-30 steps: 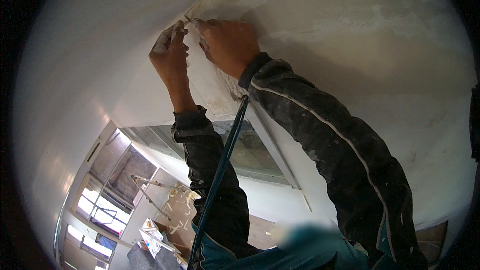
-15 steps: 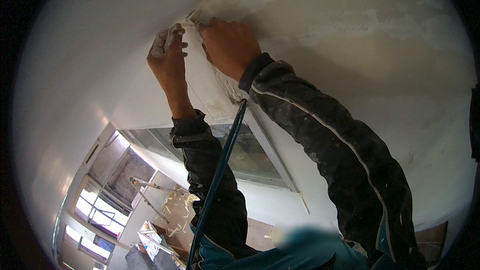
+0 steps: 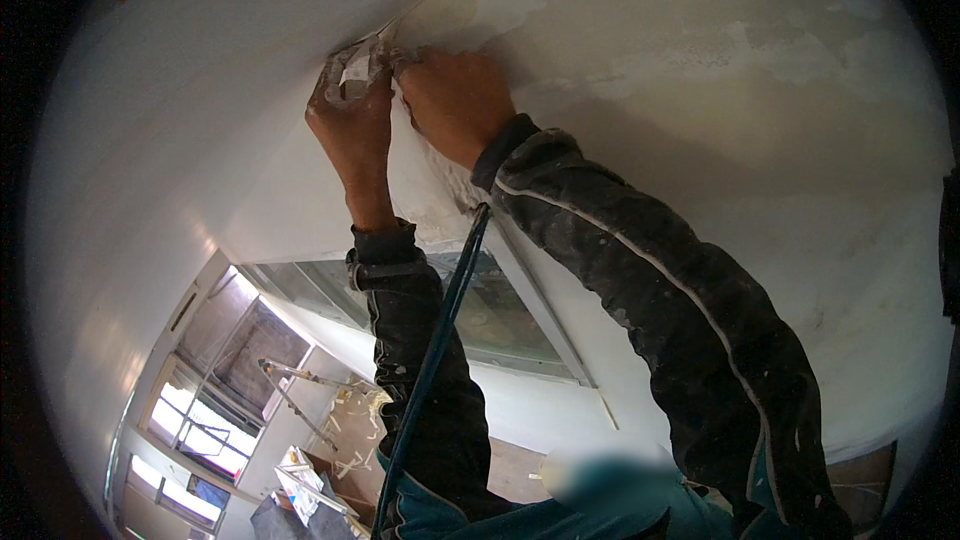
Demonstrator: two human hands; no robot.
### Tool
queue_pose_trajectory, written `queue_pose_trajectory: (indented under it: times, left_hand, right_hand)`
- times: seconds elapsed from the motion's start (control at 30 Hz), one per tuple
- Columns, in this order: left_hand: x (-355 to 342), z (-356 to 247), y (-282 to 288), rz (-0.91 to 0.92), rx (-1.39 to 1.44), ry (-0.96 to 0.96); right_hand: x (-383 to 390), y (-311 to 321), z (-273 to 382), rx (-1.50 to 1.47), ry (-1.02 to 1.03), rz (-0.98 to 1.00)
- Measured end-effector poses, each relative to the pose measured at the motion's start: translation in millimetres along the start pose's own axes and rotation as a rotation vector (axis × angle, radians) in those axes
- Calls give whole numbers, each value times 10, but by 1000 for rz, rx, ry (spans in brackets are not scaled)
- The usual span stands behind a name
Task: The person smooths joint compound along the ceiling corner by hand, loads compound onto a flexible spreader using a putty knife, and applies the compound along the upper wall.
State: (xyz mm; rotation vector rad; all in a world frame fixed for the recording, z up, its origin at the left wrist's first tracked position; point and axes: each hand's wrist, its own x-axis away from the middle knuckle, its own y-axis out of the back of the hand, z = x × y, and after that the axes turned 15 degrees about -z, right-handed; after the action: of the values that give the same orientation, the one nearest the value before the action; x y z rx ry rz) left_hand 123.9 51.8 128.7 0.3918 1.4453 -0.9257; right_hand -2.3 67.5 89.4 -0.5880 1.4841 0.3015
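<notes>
Both of my raised hands meet at the corner seam (image 3: 398,22) between white and patchy beige plastered surfaces. My left hand (image 3: 352,130) has its thumb and fingers curled into a ring, their tips together beside my other hand. White plaster is smeared over those fingers. Close against it, my right hand (image 3: 460,100) is closed, knuckles toward me, and its fingertips are hidden. Whatever either hand pinches is too small or covered to make out. Below them, rough wet-looking plaster (image 3: 450,178) runs down along the edge.
A grey-framed window (image 3: 510,310) lies below my hands. A dark green bar or strap (image 3: 430,360) crosses in front of my left sleeve. At lower left stand a ladder-like metal frame (image 3: 290,370), bright windows (image 3: 200,430) and a cluttered box (image 3: 310,490); scraps litter the floor.
My left hand has shifted right and curled its fingers in, its tips now beside my right hand. The right hand has moved only slightly.
</notes>
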Motion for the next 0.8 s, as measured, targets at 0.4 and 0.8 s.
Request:
queue_pose_trajectory:
  times: [0.4,0.8]
  left_hand:
    - [-114,-385,58,224,-50,312]
    - [-160,-291,72,316,-29,143]
  right_hand:
    - [1,8,-33,-47,-23,43]
    - [65,-46,50,-74,-98,32]
